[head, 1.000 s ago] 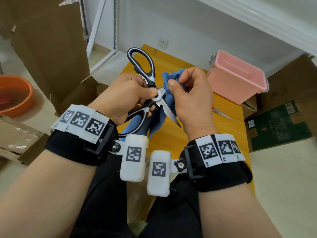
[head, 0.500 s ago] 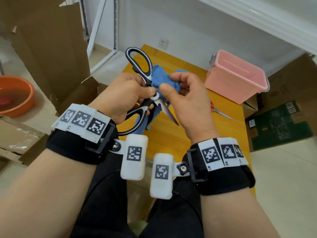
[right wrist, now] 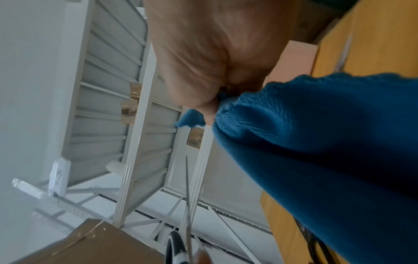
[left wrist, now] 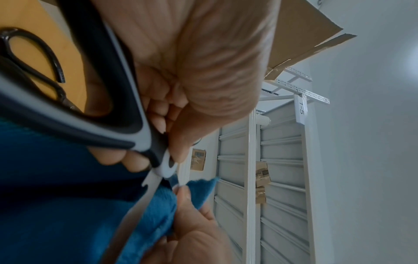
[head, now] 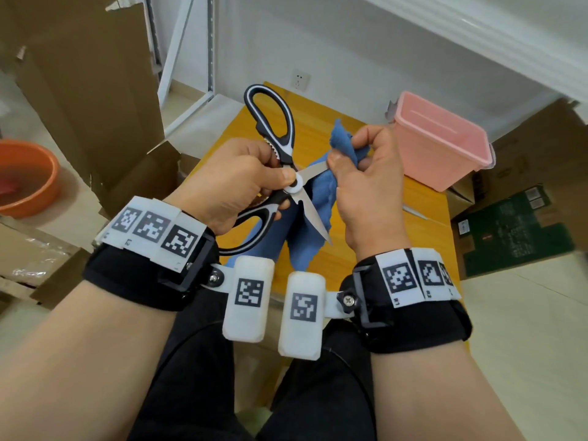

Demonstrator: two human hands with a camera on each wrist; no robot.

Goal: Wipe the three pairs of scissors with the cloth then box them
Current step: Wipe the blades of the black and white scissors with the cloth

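My left hand [head: 235,183] grips black-and-white scissors [head: 273,132] at the pivot, held above the wooden table [head: 350,259] with the blades spread apart. My right hand [head: 366,186] pinches a blue cloth [head: 318,198] around the upper blade, whose tip is hidden in the cloth. The lower blade points down toward me, bare. In the left wrist view the scissors [left wrist: 113,114] cross the cloth [left wrist: 56,196]. The cloth [right wrist: 328,151] hangs from my right hand [right wrist: 214,53] in the right wrist view. A pink box [head: 439,144] stands open at the table's right rear.
Another pair's metal blade [head: 413,212] lies on the table behind my right hand. A black-handled pair [left wrist: 40,59] lies on the table in the left wrist view. Cardboard sheets [head: 95,90] and an orange basin [head: 28,176] are at left, cardboard boxes [head: 515,230] at right.
My right hand has slid the cloth outward from the pivot along the upper blade. The blades now stand wider apart. The left hand keeps its grip.
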